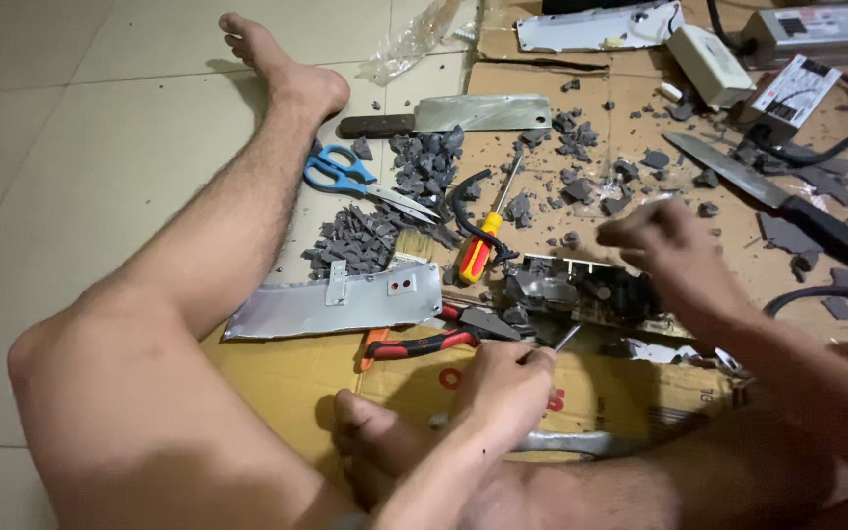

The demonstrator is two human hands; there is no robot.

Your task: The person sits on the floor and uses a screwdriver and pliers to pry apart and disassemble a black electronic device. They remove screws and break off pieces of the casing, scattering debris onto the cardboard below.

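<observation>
On the cardboard sheet spread over the tiled floor, a person is sitting with bare legs folded around a dismantled circuit board, which is lying near the middle of the sheet among grey potting crumbs. Their left hand is closing around the handle of a thin metal tool, its tip pointing at the near edge of the board. Their right hand is hovering just above the far side of the board, blurred, with the fingers curled together; whether it is gripping anything cannot be told. Just left of the board, red-handled pliers are lying beside a bent silver metal cover. Farther up, a red and yellow screwdriver is resting near blue scissors, and a cleaver is lying beyond the crumb pile. A long black-handled knife is stretching across the right side of the sheet, near a white box and black cables.
</observation>
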